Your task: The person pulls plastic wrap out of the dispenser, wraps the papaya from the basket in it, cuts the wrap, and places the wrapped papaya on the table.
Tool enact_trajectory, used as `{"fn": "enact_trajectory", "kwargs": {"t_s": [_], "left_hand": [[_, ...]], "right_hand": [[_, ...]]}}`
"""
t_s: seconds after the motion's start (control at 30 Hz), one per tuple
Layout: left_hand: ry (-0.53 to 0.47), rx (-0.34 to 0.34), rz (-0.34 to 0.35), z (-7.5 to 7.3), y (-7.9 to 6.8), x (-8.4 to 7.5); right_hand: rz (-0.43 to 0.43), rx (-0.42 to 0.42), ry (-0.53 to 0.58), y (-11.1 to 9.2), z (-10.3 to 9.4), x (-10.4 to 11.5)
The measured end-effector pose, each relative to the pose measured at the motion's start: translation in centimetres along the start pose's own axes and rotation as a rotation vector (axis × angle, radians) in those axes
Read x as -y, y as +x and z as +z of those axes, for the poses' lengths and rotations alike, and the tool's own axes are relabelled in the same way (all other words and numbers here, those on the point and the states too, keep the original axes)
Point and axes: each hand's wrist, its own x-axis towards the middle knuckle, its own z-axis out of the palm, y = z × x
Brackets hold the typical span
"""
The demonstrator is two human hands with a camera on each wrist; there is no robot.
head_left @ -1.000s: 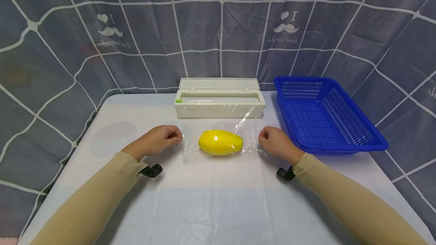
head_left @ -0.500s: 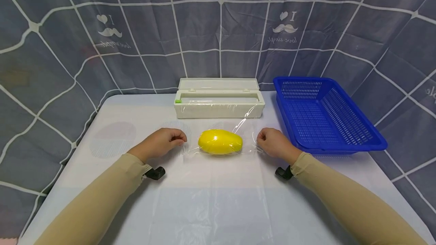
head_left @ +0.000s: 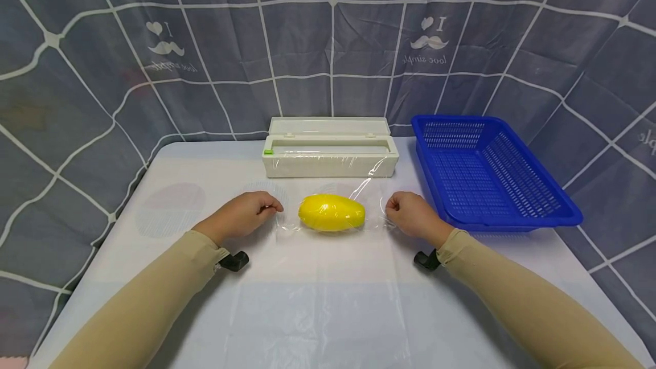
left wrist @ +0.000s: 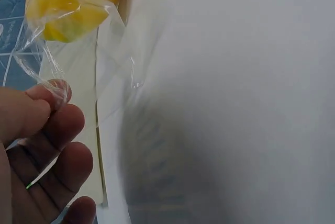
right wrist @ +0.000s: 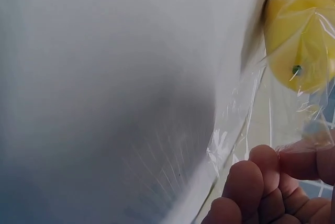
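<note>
A glossy, yellow, papaya-like fruit (head_left: 331,213) lies on its side at the middle of the table, with clear plastic wrap (head_left: 288,223) over it. In the left wrist view, thumb and forefinger of my left hand (left wrist: 47,140) pinch a gathered end of the wrap; the other fingers curl loosely. My right hand (head_left: 412,218), just beyond the fruit's other end, pinches the opposite end of the wrap between thumb and finger. The right wrist view shows a small green spot on the fruit's tip. Neither hand touches the fruit.
Behind the fruit stands a white wrap dispenser box (head_left: 330,165), lid raised, a green slider at its left; wrap trails over its front. A blue plastic basket (head_left: 507,222) sits at the right, close to my right hand. A grey checked curtain (head_left: 302,39) encloses the table.
My left hand has moved a little to the right, closer to the fruit, and my right hand slightly to the left. The fruit, box and basket stay put.
</note>
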Motion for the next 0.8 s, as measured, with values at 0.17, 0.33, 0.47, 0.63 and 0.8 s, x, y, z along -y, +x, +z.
{"fn": "enact_trajectory", "kwargs": {"t_s": [0.17, 0.33, 0.47, 0.63, 0.8], "left_hand": [[0.006, -0.081, 0.057, 0.2, -0.1, -1.4], [0.057, -0.154, 0.228, 0.5, -0.3, -3.6], [0.173, -0.147, 0.326, 0.9, -0.4, -4.5], [0.19, -0.131, 0.264, 1.3, -0.2, -4.4], [0.126, -0.121, 0.207, 1.6, -0.1, -3.9]], "right_hand": [[-0.007, -0.013, 0.002, -0.1, 0.1, 0.0], [-0.011, -0.031, -0.001, -0.2, 0.0, 0.0], [-0.01, -0.033, 0.003, -0.1, 0.0, -0.1], [-0.004, -0.028, 0.002, -0.1, 0.1, 0.0], [-0.015, -0.024, -0.016, 0.0, 0.3, 0.1]]}}
